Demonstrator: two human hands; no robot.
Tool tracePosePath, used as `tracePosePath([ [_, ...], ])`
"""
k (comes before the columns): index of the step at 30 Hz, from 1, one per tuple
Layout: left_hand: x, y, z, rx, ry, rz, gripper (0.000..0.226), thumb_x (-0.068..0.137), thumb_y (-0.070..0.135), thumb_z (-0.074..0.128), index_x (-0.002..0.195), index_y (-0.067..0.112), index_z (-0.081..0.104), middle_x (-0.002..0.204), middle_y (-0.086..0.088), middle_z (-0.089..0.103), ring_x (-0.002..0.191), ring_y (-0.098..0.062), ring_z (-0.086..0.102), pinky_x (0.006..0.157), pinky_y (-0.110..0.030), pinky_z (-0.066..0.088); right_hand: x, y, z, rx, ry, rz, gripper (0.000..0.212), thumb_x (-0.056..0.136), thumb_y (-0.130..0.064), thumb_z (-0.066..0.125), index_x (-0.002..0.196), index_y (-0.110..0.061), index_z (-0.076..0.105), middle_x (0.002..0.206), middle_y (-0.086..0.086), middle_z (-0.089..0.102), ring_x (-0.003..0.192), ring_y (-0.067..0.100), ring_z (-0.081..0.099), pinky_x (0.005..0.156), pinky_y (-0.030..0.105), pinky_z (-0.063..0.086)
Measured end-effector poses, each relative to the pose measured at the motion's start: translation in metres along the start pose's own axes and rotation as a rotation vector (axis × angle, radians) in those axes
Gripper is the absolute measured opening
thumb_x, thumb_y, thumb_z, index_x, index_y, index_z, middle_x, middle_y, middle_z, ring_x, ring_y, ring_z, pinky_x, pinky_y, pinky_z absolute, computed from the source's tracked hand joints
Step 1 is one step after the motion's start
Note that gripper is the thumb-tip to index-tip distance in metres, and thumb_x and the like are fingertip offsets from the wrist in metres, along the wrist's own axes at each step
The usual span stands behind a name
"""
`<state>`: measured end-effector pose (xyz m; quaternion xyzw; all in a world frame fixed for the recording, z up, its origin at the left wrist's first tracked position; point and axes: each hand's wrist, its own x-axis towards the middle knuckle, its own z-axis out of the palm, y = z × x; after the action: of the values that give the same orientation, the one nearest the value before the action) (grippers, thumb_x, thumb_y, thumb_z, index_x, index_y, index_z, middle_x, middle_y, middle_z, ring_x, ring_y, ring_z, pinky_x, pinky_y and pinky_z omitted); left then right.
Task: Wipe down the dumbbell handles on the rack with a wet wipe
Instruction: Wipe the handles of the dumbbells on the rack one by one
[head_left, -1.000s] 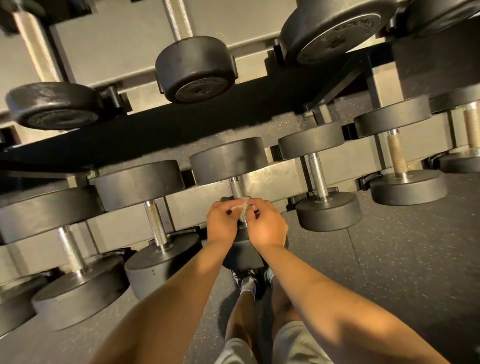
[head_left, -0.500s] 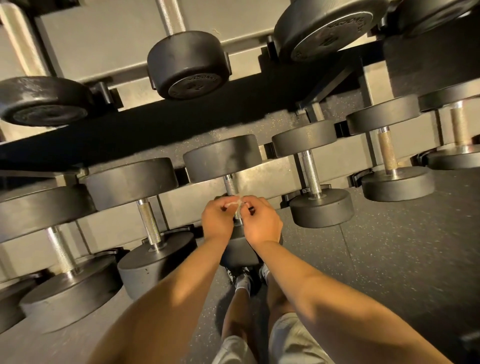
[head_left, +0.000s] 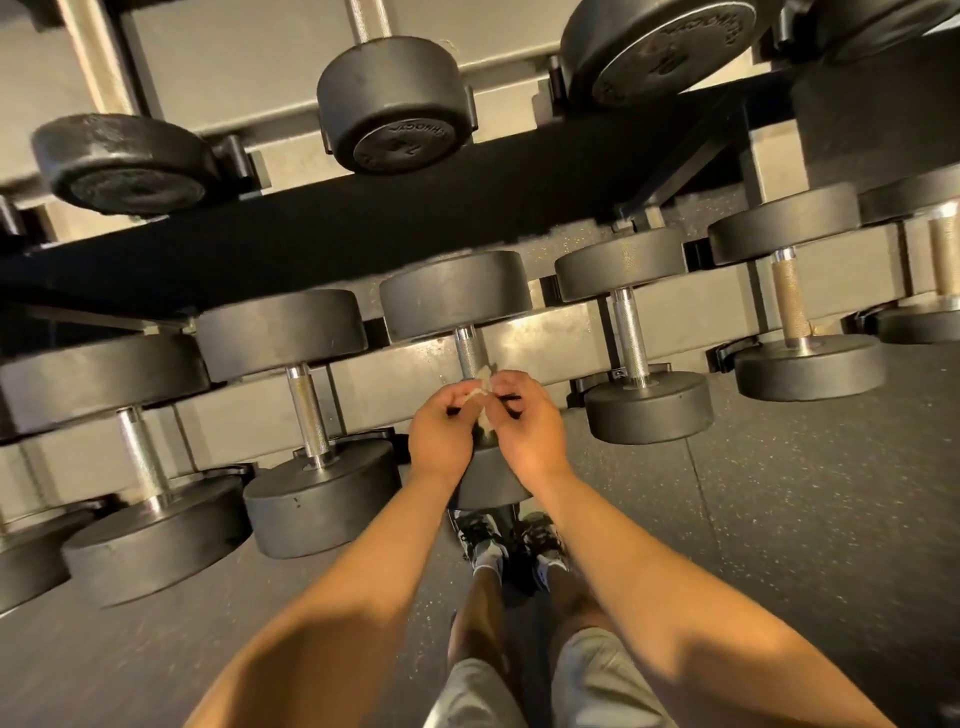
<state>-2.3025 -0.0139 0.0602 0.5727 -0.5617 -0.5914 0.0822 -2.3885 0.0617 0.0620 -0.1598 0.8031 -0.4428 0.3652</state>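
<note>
I see the wet wipe (head_left: 481, 385) as a small pale crumple held between both hands, right at the near half of the handle (head_left: 469, 352) of the middle dumbbell (head_left: 455, 294) on the lower tier of the rack (head_left: 550, 338). That handle is a knurled steel bar whose long axis runs away from me, its far end leaning a little to the left, joining the far head up on the rail to the near head, which shows just beneath my wrists. My left hand (head_left: 440, 432) and right hand (head_left: 525, 427) are close together, knuckles up, fingers curled, each pinching a side of the wipe. I cannot tell whether the wipe goes round the bar or only lies against it, since the hands hide that part. On the left the next dumbbell (head_left: 321, 496) lies parallel with its bright handle bare, and a bigger one (head_left: 156, 538) sits beyond it. On the right another dumbbell (head_left: 648, 408) lies the same way, and past it is one with a brass-coloured handle (head_left: 790, 300). Above, the upper tier carries large dark dumbbells (head_left: 396, 104) with their end faces turned toward me. Beneath it all is a dark speckled floor (head_left: 810, 519). My shoes (head_left: 488, 540) stand just under the near head, and grey shorts (head_left: 597, 675) show at the bottom edge.
</note>
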Motion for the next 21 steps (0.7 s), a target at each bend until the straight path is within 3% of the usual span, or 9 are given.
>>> tracePosePath([
  [3,-0.01,0.009,0.006,0.009,-0.004,0.061,0.023,0.103,0.018,0.056,0.118,0.023,0.072,0.111,0.009,0.073,0.104,-0.007,0.066,0.093,-0.025,0.053,0.002,-0.005,-0.006,-0.034,-0.056,-0.048,0.022,0.097,-0.022,0.063,0.12,-0.022,0.061,0.114,-0.008,0.064,0.103,0.004,0.06,0.086,0.01,0.044],
  [5,-0.012,0.011,0.005,-0.003,-0.021,0.067,0.026,0.105,0.021,0.051,0.123,0.023,0.07,0.115,0.008,0.072,0.106,-0.006,0.066,0.095,-0.025,0.052,0.008,-0.008,-0.008,-0.088,-0.067,-0.041,0.021,0.097,-0.009,0.061,0.117,-0.012,0.064,0.112,-0.002,0.064,0.101,0.009,0.059,0.079,0.004,0.042],
  [8,-0.013,0.008,0.004,0.033,-0.001,0.097,0.031,0.107,0.026,0.047,0.132,0.024,0.065,0.126,0.009,0.066,0.113,-0.002,0.06,0.101,-0.021,0.046,0.02,-0.012,-0.009,-0.063,-0.048,-0.067,0.019,0.093,0.009,0.056,0.104,-0.001,0.069,0.102,0.003,0.065,0.097,0.017,0.061,0.08,0.014,0.052],
  [10,-0.013,0.006,0.007,0.098,0.084,0.133,0.034,0.108,0.026,0.044,0.136,0.022,0.062,0.13,0.011,0.059,0.116,0.002,0.052,0.102,-0.015,0.037,0.033,-0.015,-0.009,-0.131,0.015,-0.102,0.021,0.094,0.003,0.058,0.106,-0.008,0.071,0.109,0.002,0.067,0.103,0.014,0.061,0.092,0.024,0.051],
  [13,-0.014,0.007,0.015,0.172,0.192,0.109,0.033,0.109,0.028,0.04,0.131,0.025,0.064,0.117,0.018,0.058,0.108,0.002,0.052,0.094,-0.015,0.037,0.051,-0.022,0.001,-0.081,0.033,-0.132,0.019,0.094,0.003,0.058,0.107,-0.002,0.071,0.11,0.004,0.065,0.097,0.008,0.059,0.087,0.016,0.046],
  [15,-0.014,0.006,0.017,0.212,0.22,0.126,0.032,0.109,0.032,0.039,0.125,0.031,0.067,0.107,0.022,0.062,0.099,-0.002,0.058,0.084,-0.02,0.041,0.061,-0.026,0.011,-0.127,0.015,-0.139,0.02,0.093,0.002,0.06,0.102,-0.007,0.075,0.105,-0.004,0.066,0.094,0.004,0.058,0.081,0.002,0.04],
  [17,-0.013,0.004,0.017,0.282,0.202,0.132,0.035,0.109,0.035,0.037,0.13,0.031,0.065,0.115,0.017,0.068,0.102,-0.006,0.061,0.087,-0.026,0.048,0.065,-0.026,0.016,-0.167,-0.005,-0.102,0.019,0.094,-0.003,0.061,0.102,-0.013,0.076,0.104,-0.009,0.063,0.094,0.001,0.055,0.075,-0.005,0.035],
  [19,-0.012,0.001,0.014,0.316,0.187,0.108,0.038,0.108,0.037,0.035,0.137,0.034,0.061,0.125,0.011,0.068,0.111,-0.012,0.062,0.097,-0.034,0.051,0.062,-0.019,0.015,-0.165,-0.036,-0.09,0.017,0.094,-0.005,0.062,0.1,-0.013,0.075,0.106,-0.006,0.064,0.096,0.004,0.057,0.08,-0.002,0.04],
  [21,-0.011,0.002,0.013,0.315,0.187,0.076,0.038,0.108,0.037,0.034,0.136,0.038,0.06,0.12,0.01,0.07,0.105,-0.014,0.063,0.092,-0.035,0.053,0.058,-0.011,0.012,-0.125,-0.084,-0.083,0.012,0.092,-0.001,0.064,0.095,-0.006,0.075,0.101,0.001,0.067,0.096,0.015,0.064,0.088,0.014,0.05],
])
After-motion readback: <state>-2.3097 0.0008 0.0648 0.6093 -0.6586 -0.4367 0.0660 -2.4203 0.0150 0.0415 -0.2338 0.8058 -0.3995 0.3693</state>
